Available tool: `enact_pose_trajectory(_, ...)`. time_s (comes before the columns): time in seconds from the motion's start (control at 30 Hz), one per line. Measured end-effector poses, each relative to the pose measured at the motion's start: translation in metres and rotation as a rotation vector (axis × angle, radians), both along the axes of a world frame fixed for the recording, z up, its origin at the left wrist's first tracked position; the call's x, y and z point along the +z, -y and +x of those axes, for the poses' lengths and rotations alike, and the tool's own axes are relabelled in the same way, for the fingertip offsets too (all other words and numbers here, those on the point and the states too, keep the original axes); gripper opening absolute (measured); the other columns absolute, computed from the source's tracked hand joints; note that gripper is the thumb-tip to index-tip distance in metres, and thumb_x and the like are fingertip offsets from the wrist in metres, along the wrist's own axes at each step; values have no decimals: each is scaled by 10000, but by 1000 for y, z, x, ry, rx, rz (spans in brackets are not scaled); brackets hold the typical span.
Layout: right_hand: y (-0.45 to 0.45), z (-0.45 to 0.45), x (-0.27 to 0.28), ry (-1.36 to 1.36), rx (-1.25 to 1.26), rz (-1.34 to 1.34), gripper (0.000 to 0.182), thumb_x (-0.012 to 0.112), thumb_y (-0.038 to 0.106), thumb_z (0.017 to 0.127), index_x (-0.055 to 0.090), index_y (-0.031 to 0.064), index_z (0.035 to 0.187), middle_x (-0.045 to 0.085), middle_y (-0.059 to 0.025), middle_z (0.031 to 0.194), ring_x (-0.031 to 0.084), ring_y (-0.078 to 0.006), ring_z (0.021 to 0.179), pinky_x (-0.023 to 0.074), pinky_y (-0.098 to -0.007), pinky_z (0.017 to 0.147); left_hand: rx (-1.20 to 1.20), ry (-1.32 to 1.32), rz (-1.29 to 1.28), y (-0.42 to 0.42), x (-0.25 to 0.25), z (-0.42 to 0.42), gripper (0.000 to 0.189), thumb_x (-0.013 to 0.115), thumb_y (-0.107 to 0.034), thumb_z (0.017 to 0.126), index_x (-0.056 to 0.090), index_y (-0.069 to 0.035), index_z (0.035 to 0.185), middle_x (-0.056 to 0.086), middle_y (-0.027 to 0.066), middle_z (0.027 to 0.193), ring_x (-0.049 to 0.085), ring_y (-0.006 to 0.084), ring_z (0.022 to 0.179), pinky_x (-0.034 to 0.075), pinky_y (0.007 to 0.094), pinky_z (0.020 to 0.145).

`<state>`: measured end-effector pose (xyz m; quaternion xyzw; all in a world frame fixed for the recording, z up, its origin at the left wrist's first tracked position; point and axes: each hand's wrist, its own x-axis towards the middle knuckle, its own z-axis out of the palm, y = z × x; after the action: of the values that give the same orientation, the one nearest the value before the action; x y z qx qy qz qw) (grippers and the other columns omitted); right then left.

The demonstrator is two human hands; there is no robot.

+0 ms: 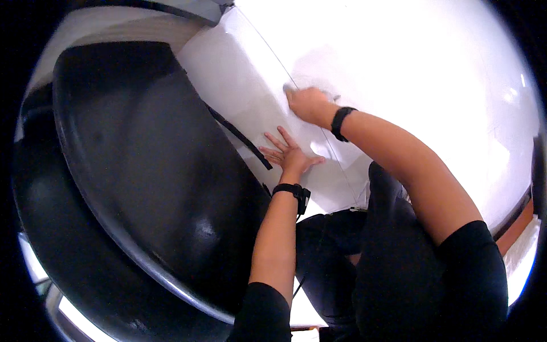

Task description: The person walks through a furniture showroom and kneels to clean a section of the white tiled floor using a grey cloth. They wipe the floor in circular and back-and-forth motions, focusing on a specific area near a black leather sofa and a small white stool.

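Observation:
My left hand (291,159) rests palm down with spread fingers on a glossy white surface (239,72), and it holds nothing. A black strip (241,137), like a strap, lies just beyond its fingertips. Farther up, my right hand (310,102) is curled against the same surface beside a thin straight seam (273,53). A small greyish item (287,88) pokes out at its fingers. It may be a cloth, but most of it is hidden by the hand. Both wrists wear black bands, and the left one carries a small black box (304,201).
A large black padded piece (158,162) with a shiny rounded edge, like a leather seat, fills the left side. My dark-clothed knee (384,192) is close below the right forearm. Strong glare washes out the upper right. Part of another arm (516,228) shows at the right rim.

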<state>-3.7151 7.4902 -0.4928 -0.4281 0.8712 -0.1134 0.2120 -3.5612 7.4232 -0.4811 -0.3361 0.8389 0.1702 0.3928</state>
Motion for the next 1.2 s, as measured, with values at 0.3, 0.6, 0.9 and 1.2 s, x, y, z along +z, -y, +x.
enact_pose_trajectory(0.3, -1, -12, 3, -37, 107, 116, 220, 520, 136, 931, 653, -25, 999, 723, -192, 869, 725, -335, 767, 581, -457, 639, -28, -10, -12, -2, -2, -6, 1661, 942, -563, 450, -251, -138, 1526, -310, 290, 1547, -200, 625, 1387, -28, 709, 1121)
enact_pose_trajectory(0.6, -35, -20, 8, -98, 114, 74, 291, 530, 109, 913, 616, -72, 1124, 717, -204, 860, 725, -313, 755, 582, -418, 623, -42, 25, -17, -7, 6, -8, 1605, 929, -551, 506, -235, -123, 1526, -296, 316, 1538, -180, 652, 1376, -21, 718, 1112)
enact_pose_trajectory(0.9, -101, -5, 17, 35, -140, 198, 411, 461, 73, 945, 483, -75, 1327, 687, -215, 920, 708, -346, 806, 583, -439, 648, -105, -39, -67, 5, -11, 13, 1671, 921, -621, 445, -246, -100, 1521, -300, 311, 1540, -166, 591, 1418, -22, 654, 1157)
enact_pose_trajectory(1.2, -293, -6, 39, 176, -712, 404, 605, 505, 112, 910, 329, 28, 1483, 607, -228, 1225, 669, -378, 993, 557, -474, 824, -86, 118, -173, 7, -4, 9, 1680, 939, -574, 467, -302, -113, 1500, -280, 307, 1552, -127, 597, 1422, 11, 643, 1167)
